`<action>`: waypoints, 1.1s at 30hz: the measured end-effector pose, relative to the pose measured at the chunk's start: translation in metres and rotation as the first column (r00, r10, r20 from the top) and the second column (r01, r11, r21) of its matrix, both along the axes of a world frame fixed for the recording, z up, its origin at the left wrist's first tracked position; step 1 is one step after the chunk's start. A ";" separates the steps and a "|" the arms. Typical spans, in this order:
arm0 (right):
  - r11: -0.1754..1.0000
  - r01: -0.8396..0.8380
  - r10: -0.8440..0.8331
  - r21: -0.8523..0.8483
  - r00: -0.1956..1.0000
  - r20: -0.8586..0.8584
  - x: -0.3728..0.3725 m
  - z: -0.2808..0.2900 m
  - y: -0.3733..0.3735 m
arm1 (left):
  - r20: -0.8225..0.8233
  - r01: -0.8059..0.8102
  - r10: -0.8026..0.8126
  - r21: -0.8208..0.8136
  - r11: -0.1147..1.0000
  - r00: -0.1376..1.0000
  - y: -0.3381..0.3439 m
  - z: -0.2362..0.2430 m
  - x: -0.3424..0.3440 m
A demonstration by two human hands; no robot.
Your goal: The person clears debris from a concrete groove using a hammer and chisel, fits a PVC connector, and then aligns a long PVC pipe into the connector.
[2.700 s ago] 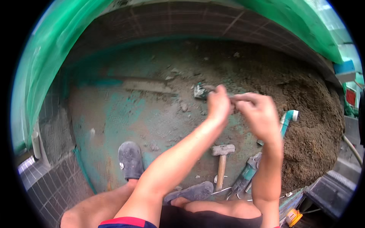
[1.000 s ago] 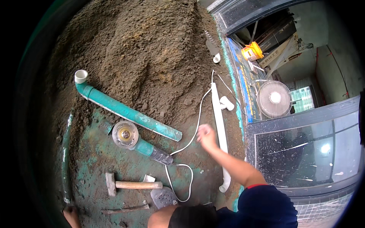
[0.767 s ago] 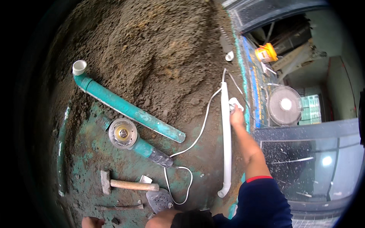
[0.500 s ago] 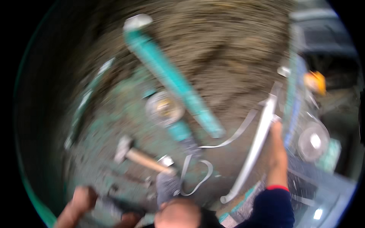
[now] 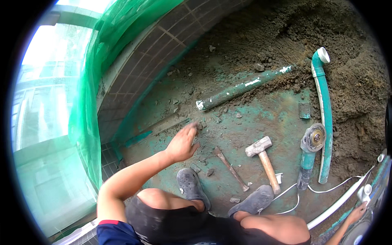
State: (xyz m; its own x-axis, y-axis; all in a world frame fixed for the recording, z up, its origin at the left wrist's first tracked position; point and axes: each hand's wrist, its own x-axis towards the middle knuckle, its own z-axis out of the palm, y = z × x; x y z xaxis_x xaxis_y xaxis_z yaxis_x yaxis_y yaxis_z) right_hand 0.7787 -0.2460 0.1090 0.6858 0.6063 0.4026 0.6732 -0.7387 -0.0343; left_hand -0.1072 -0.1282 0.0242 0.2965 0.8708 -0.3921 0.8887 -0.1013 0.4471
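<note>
Left hand (image 5: 182,143): raised over the floor, fingers extended, thumb parted, tips blurred. We see nothing in its grasp. A second ago we find it low beside the dirty green pipe's end; now it is apart from that pipe.

Right hand (image 5: 357,213): far out at the right, small in view, fingers curled about the lower part of a white pipe fitting (image 5: 362,194). Whether the fitting is off the ground, we cannot tell.

Change noted: a second ago this hand reaches short of the fitting, which lies loose; now it has hold of it. We judge the right hand occupied, the left free. The view has also swung toward the left hand's side.

Ahead and right of the left hand: one dirty green pipe (image 5: 245,87), white-flecked, beside the sand heap (image 5: 355,102).

Between the hands, left to right: one cold chisel (image 5: 231,168), rusty; one club hammer (image 5: 267,166), wooden handle; one angle grinder (image 5: 309,157), teal and grey, with white cord (image 5: 284,192); one teal pipe (image 5: 324,122) with white-mouthed elbow; one short pipe offcut (image 5: 304,110).

Just left of the right hand: one long white pipe (image 5: 335,207).

Left of the left hand: green netting (image 5: 87,134) and a dark tiled wall (image 5: 163,45).
</note>
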 end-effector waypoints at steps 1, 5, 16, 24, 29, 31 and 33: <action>0.988 0.145 -0.131 0.060 0.973 -0.192 -0.026 0.005 0.010 | 0.019 -0.086 0.085 0.050 0.995 0.996 0.006 -0.011 0.003; 0.984 -0.167 0.138 -0.056 0.928 -0.346 -0.123 0.033 0.040 | 0.185 -0.265 0.248 0.068 0.962 0.951 -0.004 -0.036 0.056; 0.433 -0.901 0.215 -0.035 0.141 -0.966 -0.501 0.033 0.160 | 0.809 -0.050 0.389 -0.411 0.910 0.440 -0.016 -0.017 0.060; 0.419 -0.868 0.123 0.268 -0.238 -0.963 -0.674 -0.065 0.162 | 0.711 -0.199 0.626 -0.595 0.779 0.320 -0.033 -0.013 -0.014; 0.577 -0.790 -0.038 0.207 -0.279 -0.959 -0.712 -0.103 0.128 | 0.500 -0.274 0.414 -0.332 0.903 0.761 -0.042 0.002 -0.058; 0.614 -0.760 -0.035 0.214 -0.297 -0.954 -0.719 -0.116 0.121 | 0.412 -0.257 0.388 -0.338 0.905 0.824 -0.042 0.010 -0.062; 0.684 -0.710 -0.108 0.166 -0.324 -0.940 -0.722 -0.124 0.118 | 0.410 -0.241 0.367 -0.328 0.914 0.835 -0.041 0.015 -0.063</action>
